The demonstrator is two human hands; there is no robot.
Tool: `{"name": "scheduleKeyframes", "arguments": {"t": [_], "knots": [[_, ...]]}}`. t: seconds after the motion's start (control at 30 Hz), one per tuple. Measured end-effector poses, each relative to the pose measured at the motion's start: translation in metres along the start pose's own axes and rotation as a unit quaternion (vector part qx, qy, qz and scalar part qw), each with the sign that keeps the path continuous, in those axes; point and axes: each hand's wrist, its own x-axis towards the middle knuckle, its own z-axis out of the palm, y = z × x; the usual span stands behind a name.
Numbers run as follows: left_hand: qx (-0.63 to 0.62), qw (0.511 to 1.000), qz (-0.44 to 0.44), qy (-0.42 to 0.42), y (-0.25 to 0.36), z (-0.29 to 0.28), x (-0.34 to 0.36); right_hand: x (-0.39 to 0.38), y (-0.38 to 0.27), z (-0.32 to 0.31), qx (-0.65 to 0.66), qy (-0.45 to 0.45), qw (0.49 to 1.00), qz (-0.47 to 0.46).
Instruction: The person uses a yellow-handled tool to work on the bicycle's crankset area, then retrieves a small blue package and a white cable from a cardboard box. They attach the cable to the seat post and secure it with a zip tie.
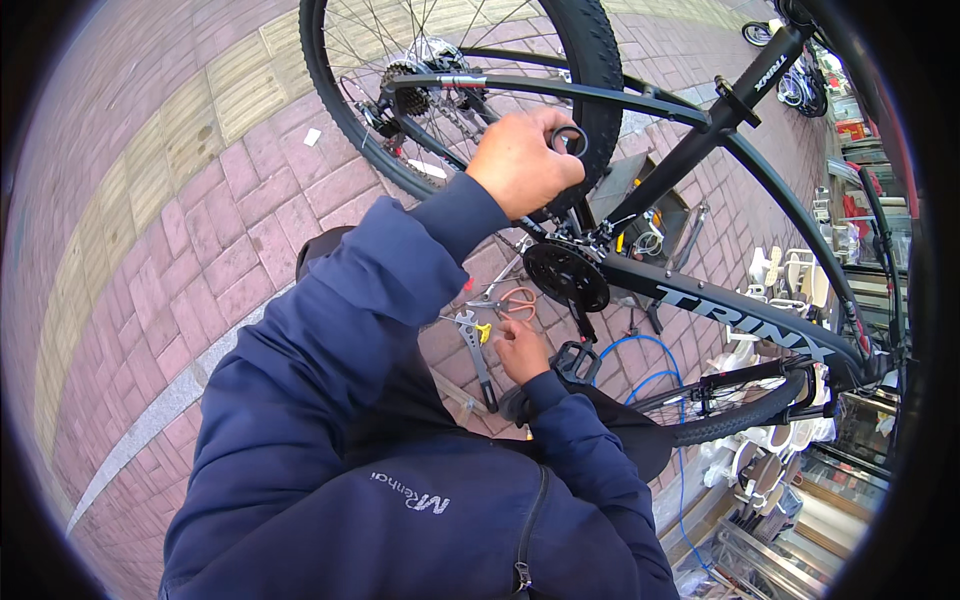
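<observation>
My left hand [525, 162] is raised beside the black rear tyre [596, 80] of a black bicycle [750, 170], gripping a small black ring-shaped item [569, 139]. My right hand [522, 352] is low over the paving with its fingers curled; what they hold, if anything, is hidden. Just beside it are orange-handled scissors [519, 304], a small yellow item [483, 333] and a long silver wrench with a dark grip [472, 345]. The chainring [564, 276] sits above the right hand, and a pedal [578, 362] is to its right.
A tool tray [677, 210] lies behind the frame. A blue hose [650, 343] snakes over the pink brick paving [230, 170]. Pale stacked items [770, 470] and shelving [860, 420] line the right side. Other bicycles [800, 85] stand at the upper right.
</observation>
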Motion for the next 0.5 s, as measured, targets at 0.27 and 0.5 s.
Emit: {"name": "scheduleKeyframes", "arguments": {"t": [0.27,0.5], "knots": [[0.219,0.970,0.039,-0.101,0.001,0.003,0.008,0.038,0.052,-0.060,-0.013,-0.455,0.888,0.068],[0.223,0.951,0.106,-0.188,0.009,0.046,-0.001,0.066,0.106,-0.209,-0.273,-0.504,0.803,0.165]]}}
